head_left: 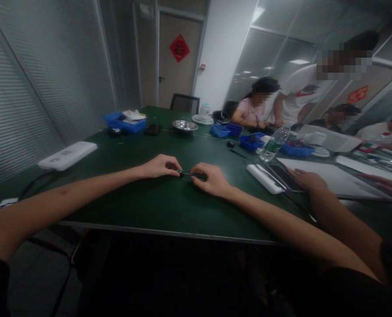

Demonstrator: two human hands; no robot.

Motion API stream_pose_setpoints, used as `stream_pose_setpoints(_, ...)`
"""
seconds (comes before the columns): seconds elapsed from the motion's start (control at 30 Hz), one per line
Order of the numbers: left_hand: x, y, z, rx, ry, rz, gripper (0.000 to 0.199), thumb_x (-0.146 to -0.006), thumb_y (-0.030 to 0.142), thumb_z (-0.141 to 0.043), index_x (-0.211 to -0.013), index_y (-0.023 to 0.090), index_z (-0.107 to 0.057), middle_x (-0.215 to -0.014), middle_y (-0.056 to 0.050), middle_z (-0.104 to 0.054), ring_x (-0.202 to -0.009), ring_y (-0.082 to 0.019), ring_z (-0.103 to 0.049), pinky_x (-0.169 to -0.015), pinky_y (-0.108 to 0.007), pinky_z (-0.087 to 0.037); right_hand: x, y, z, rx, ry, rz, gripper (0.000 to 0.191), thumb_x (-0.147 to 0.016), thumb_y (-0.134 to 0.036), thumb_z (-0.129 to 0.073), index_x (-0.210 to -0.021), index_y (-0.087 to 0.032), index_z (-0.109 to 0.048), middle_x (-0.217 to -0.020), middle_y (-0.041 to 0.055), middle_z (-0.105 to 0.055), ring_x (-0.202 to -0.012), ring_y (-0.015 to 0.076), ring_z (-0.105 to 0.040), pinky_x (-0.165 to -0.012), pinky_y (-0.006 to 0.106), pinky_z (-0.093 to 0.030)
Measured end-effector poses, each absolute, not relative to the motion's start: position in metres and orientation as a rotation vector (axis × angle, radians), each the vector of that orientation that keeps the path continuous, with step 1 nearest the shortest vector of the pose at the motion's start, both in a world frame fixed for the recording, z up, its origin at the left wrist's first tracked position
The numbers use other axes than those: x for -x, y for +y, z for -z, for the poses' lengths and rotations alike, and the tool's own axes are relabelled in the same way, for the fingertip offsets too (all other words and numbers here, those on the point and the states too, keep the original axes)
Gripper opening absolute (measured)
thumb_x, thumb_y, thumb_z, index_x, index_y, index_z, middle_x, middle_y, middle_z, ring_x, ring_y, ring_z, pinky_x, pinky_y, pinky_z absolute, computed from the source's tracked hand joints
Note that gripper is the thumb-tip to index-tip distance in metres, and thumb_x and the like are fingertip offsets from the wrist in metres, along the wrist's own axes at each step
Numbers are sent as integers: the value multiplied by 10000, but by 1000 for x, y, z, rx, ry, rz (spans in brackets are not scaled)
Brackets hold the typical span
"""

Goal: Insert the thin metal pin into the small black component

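Above the dark green table [143, 202], my left hand [160, 166] pinches a small dark part with green on it [180, 173] between thumb and fingertips. It looks like a little circuit board, but it is too small to be sure. Facing it, my right hand [212, 178] is closed around a screwdriver [200, 176] with a dark handle and a thin metal shaft. The shaft points left, and its end reaches the small part. Whether the tip touches or sits in it I cannot tell.
A steel bowl [185, 127], blue trays [125, 123] and a black box [153, 129] stand farther back. White power strips [68, 155] lie left and right [264, 178]. At right are a bottle [273, 145], a phone [285, 177] and a neighbour's hand [309, 179].
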State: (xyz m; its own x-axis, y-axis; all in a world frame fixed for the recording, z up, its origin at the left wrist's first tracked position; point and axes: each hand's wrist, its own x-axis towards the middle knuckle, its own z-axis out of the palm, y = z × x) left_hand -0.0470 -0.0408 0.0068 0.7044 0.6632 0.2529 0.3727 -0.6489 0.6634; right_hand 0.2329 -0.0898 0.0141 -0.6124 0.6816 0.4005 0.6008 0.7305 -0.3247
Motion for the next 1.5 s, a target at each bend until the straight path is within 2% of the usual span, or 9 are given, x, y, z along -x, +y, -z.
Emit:
stream_pose_setpoints(0.4, 47, -41, -2, -2273, 751, -644, 297, -902, 439, -756, -1095, 214, -780, -1051, -65, -741, -897, -202, -661, -741, -292, -467, -234, -87, -9, 903, -2458, -183, 193, -958, -298, -623, -1128, -229, -685, -1070, 56, -705, -898, 193, -656, -826, 296, -488)
stream_pose_setpoints(0.73, 39, -47, -3, -2399, 647, -648, 268, -927, 412, -739, -1105, 214, -770, -1007, -56, -703, -880, -193, -630, -746, -292, -440, -232, -91, -12, 842, -2583, -117, 225, -1021, -331, -567, -1210, -241, -648, -1109, 62, -676, -900, 186, -649, -767, 279, -473)
stream_pose_setpoints(0.87, 36, -47, 0, -2435, 633, -643, 295, -931, 433, -732, -1107, 197, -757, -969, -56, -676, -848, -186, -612, -735, -287, -439, -230, -90, -10, 825, -2604, -118, 248, -1039, -340, -550, -1255, -246, -629, -1162, 66, -671, -934, 187, -660, -782, 277, -481)
stream_pose_setpoints(0.97, 36, -45, 1, -2440, 636, -651, 361, -930, 454, -729, -1181, 195, -741, -995, -61, -671, -834, -181, -606, -726, -283, -449, -229, -88, -7, 876, -2558, -116, 247, -1046, -352, -543, -1247, -239, -631, -1151, 69, -679, -949, 193, -663, -813, 285, -489)
stream_pose_setpoints(1.07, 36, -44, 0, -2462, 658, -678, 425, -924, 463, -733, -1270, 219, -720, -1195, -97, -655, -982, -216, -625, -782, -298, -480, -229, -84, -5, 964, -2476, -93, 228, -1031, -344, -559, -1211, -232, -643, -1146, 71, -694, -946, 199, -665, -827, 297, -490)
stream_pose_setpoints(1.17, 38, -43, -1, -2494, 713, -688, 462, -922, 471, -731, -1335, 265, -698, -1370, -104, -603, -1221, -277, -575, -931, -353, -486, -230, -81, -4, 1086, -2392, -79, 189, -998, -330, -593, -1140, -230, -667, -1094, 61, -716, -920, 201, -666, -809, 299, -483)
stream_pose_setpoints(1.3, 40, -43, 0, -2487, 797, -696, 545, -913, 498, -737, -1403, 278, -648, -1394, -97, -610, -1269, -290, -562, -1042, -413, -454, -230, -77, -5, 1282, -2277, -99, 171, -972, -346, -613, -1072, -236, -697, -1011, 43, -738, -875, 203, -669, -758, 295, -471)
stream_pose_setpoints(1.5, 38, -46, 0, -2588, 750, -666, 277, -983, 422, -670, -1168, 242, -769, -1378, -91, -635, -1296, -269, -562, -1091, -414, -424, -230, -76, -6, 1405, -2202, -142, 195, -962, -356, -614, -1070, -234, -720, -991, 47, -757, -877, 207, -679, -744, 292, -471)
